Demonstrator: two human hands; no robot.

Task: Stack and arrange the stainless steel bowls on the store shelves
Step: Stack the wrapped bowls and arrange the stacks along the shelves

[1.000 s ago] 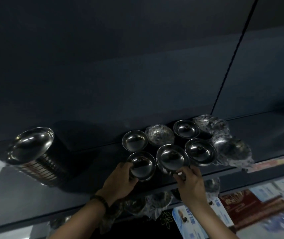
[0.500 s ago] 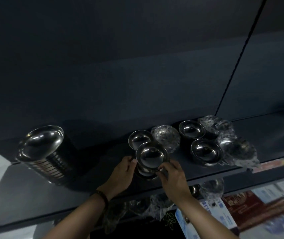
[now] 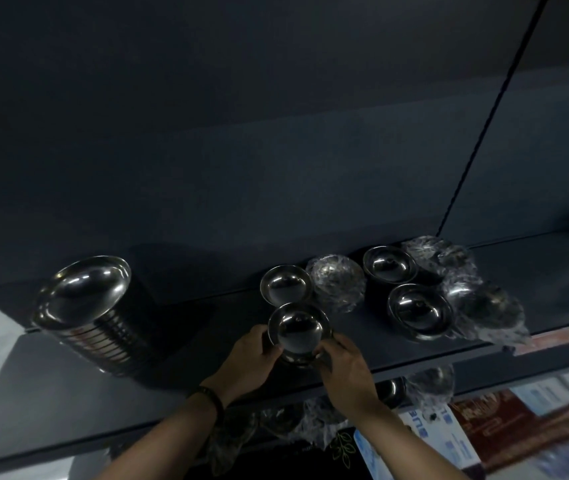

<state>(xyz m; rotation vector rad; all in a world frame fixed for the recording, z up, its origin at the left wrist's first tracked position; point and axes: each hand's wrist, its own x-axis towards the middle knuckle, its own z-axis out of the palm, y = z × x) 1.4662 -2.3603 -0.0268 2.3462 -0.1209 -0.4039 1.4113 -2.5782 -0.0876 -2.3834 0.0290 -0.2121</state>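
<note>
Together, the left hand (image 3: 253,358) and right hand (image 3: 345,370) grasp a small round shiny steel bowl (image 3: 295,329) between them; a matching bowl (image 3: 286,284) sits just beyond.

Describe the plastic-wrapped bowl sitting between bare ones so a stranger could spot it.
On the dark shelf, right of the tall bowl stack, sits a cluster of small bowls. In its back row, the wrapped bowl lies between two bare shiny bowls. Only it wears crinkled plastic there; the other wrapped bowls bunch at the far right.
</note>
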